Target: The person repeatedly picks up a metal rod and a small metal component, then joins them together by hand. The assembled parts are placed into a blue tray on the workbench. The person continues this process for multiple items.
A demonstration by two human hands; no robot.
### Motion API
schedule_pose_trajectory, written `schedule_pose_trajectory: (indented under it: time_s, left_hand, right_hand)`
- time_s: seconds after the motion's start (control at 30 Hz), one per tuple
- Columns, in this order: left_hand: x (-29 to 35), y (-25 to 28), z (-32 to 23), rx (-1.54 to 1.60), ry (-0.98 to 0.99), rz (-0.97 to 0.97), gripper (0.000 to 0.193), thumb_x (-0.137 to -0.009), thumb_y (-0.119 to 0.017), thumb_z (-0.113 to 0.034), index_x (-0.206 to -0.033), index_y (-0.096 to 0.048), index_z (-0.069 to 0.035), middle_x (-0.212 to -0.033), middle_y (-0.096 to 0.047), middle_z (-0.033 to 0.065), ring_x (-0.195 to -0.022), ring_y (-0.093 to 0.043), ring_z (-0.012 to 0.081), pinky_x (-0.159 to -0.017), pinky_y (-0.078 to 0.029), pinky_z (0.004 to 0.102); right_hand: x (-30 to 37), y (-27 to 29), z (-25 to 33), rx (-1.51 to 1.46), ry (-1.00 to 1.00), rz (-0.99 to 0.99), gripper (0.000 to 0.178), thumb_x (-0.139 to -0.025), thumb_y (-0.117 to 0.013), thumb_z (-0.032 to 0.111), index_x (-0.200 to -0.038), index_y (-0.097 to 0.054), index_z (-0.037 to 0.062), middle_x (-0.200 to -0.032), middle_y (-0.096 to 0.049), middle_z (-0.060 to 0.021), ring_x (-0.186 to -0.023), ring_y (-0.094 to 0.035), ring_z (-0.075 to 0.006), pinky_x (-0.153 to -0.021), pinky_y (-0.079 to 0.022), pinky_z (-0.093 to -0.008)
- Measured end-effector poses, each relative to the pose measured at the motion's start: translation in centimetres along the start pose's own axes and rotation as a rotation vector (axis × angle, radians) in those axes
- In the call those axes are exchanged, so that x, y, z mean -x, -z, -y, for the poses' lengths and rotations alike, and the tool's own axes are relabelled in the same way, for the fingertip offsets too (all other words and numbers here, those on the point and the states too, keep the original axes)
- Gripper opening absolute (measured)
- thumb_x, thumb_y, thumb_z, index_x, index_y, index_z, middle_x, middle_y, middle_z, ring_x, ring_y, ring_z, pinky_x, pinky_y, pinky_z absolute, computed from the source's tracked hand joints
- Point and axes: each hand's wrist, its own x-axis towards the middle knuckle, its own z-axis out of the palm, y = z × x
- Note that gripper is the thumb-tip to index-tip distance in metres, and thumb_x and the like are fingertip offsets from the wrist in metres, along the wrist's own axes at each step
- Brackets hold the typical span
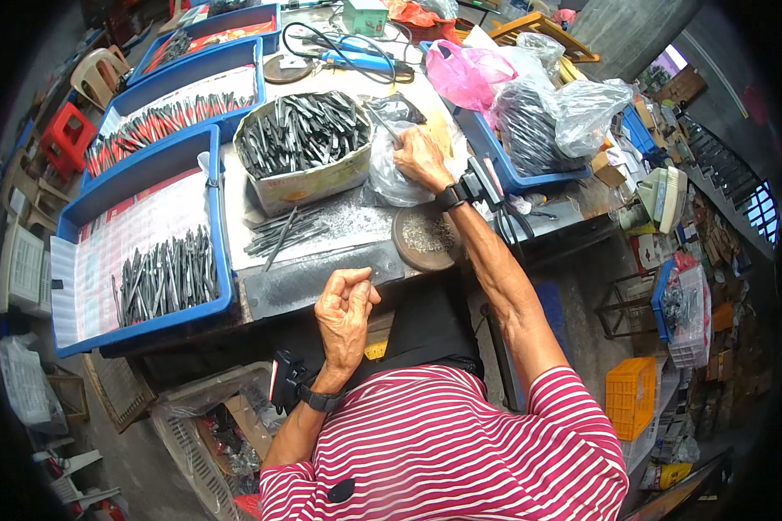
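Note:
My right hand [421, 159] reaches over the table with its fingers closed on a thin grey stick-like piece [386, 127]. Beneath and beside it lies a clear plastic bag [393, 181]. Close to my body, my left hand [346, 317] is curled, thumb against fingers; whatever it may hold is hidden. In front of it is a dark flat plate [321, 276] at the table edge. A loose pile of thin dark metal pieces [285, 233] lies behind the plate. A worn box [308, 193] full of similar pieces stands further back. Nearer my right forearm sits a round brown dish [424, 240] of small bits.
Blue trays [224, 286] with rows of dark or red-and-dark pieces line the left. At the right, a blue bin [530, 181] holds bagged dark pieces and a pink bag [465, 74]. A blue-handled tool [356, 61] with a cable lies at the back.

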Motion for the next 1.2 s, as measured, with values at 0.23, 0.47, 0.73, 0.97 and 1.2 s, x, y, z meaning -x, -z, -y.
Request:
schedule_pose_trajectory:
  time_s: [0.23,0.47,0.73,0.97,1.2]
  left_hand:
    - [0.1,0.2,-0.2,-0.007,0.017,-0.004,0.011,-0.089,-0.049,0.000,-0.099,-0.056,-0.001,-0.069,-0.053,-0.0004,-0.058,-0.042,0.0004,-0.051,-0.032,0.0145]
    - [0.1,0.3,-0.3,-0.001,-0.007,0.002,0.011,-0.089,-0.050,-0.001,-0.098,-0.056,-0.001,-0.069,-0.054,0.0010,-0.055,-0.041,0.0009,-0.049,-0.031,0.0148]
    - [0.0,0.0,-0.4,0.005,-0.004,0.026,0.011,-0.090,-0.051,-0.006,-0.099,-0.056,-0.001,-0.069,-0.056,0.0049,-0.052,-0.040,0.0033,-0.046,-0.031,0.0165]
    - [-0.1,-0.4,-0.5,0.019,-0.022,0.057,0.013,-0.090,-0.050,-0.007,-0.100,-0.056,-0.001,-0.070,-0.057,0.0064,-0.052,-0.040,0.0039,-0.047,-0.031,0.0168]
    - [-0.1,-0.5,-0.5,0.046,0.003,0.061,0.013,-0.090,-0.051,-0.007,-0.100,-0.055,0.000,-0.070,-0.057,0.0071,-0.051,-0.040,0.0044,-0.047,-0.031,0.0169]
  right_hand:
    - [0.4,1.0,-0.1,0.002,0.070,0.022,0.028,-0.062,-0.055,0.021,-0.055,-0.052,-0.0050,-0.059,-0.053,-0.0265,-0.055,-0.056,-0.0376,-0.053,-0.043,-0.0440]
    - [1.5,3.1,-0.6,-0.260,-0.007,0.148,0.021,-0.068,-0.058,0.016,-0.056,-0.050,0.0014,-0.049,-0.043,0.0016,-0.047,-0.040,-0.0062,-0.042,-0.030,-0.0253]
    - [4.7,5.3,-0.1,-0.843,-0.197,0.148,0.016,-0.076,-0.061,0.017,-0.070,-0.061,0.0016,-0.057,-0.053,-0.0007,-0.046,-0.046,-0.0063,-0.042,-0.035,-0.0193]
    - [5.1,5.7,-0.5,-0.956,-0.172,0.070,0.014,-0.080,-0.061,0.013,-0.076,-0.062,0.0002,-0.059,-0.056,-0.0026,-0.046,-0.048,-0.0061,-0.043,-0.037,-0.0189]
    - [5.4,5.6,-0.5,-1.001,-0.221,0.040,0.015,-0.081,-0.060,0.013,-0.075,-0.062,0.0000,-0.060,-0.058,-0.0035,-0.047,-0.050,-0.0066,-0.044,-0.038,-0.0189]
